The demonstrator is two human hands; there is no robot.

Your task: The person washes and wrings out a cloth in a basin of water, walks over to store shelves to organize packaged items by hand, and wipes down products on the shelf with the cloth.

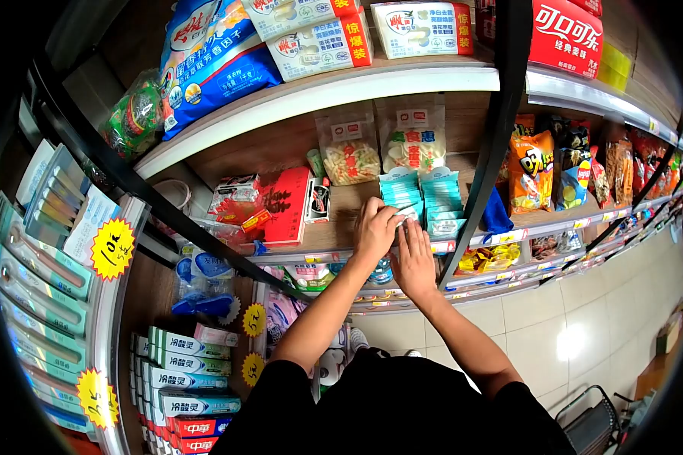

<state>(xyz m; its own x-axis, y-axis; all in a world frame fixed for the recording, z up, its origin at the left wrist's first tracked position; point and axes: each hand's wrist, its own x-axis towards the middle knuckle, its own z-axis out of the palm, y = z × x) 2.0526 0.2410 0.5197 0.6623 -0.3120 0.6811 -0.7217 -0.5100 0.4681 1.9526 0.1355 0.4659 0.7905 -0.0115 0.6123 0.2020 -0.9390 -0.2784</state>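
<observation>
Two rows of teal packets stand side by side on the middle shelf, the left row (398, 186) just beyond my hands and the right row (442, 199) beside it. My left hand (375, 229) has its fingers curled on the front packet of the left row, near the shelf edge. My right hand (413, 259) lies with fingers stretched out and close together, their tips against the lower part of that same packet. The packet's lower part is partly hidden by my fingers.
Behind the packets stand clear snack bags (347, 152). A red box (284, 206) lies left of them. A black upright post (484, 163) divides this shelf from the orange chip bags (532, 173). Toothpaste boxes (193, 362) are stacked lower left; a folding chair (592, 421) stands lower right.
</observation>
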